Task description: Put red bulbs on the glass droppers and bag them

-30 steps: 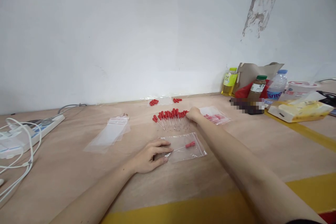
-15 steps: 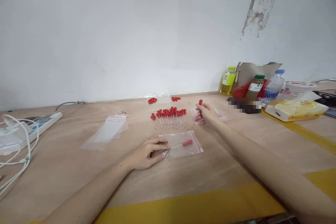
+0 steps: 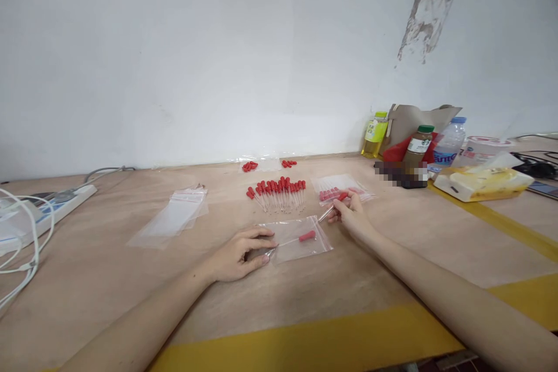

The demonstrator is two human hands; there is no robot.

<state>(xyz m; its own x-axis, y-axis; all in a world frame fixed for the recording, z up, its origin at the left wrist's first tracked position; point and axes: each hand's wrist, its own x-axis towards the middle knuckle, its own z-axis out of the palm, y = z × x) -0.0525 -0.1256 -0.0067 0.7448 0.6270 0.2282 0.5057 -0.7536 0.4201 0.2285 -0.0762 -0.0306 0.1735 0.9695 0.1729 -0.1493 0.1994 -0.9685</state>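
Note:
A clear zip bag (image 3: pixel 291 251) lies flat in the middle, with a red-bulbed dropper (image 3: pixel 307 236) inside it. My left hand (image 3: pixel 244 253) pinches the bag's left end between thumb and fingers, near the dropper's thin tip. My right hand (image 3: pixel 354 218) is closed on a second dropper (image 3: pixel 324 215), its glass tip pointing left toward the bag's zip edge. Behind the bag, several red-bulbed droppers (image 3: pixel 279 187) lie side by side. Just beyond my right hand lies a filled zip bag (image 3: pixel 329 193) with several droppers in it.
Flat zip bags (image 3: pixel 174 212) lie on the left, by a power strip (image 3: pixel 65 209) with white cables. Loose red bulbs (image 3: pixel 250 167) lie on plastic near the wall. On the right stand a yellow-capped bottle (image 3: pixel 375 135), a green-capped bottle (image 3: pixel 418 145) and a tissue pack (image 3: pixel 483 181).
My right hand has come nearer, bringing its dropper from upright to tilted, tip close to the bag's right edge. My left hand stays on the bag. The view has shifted slightly.

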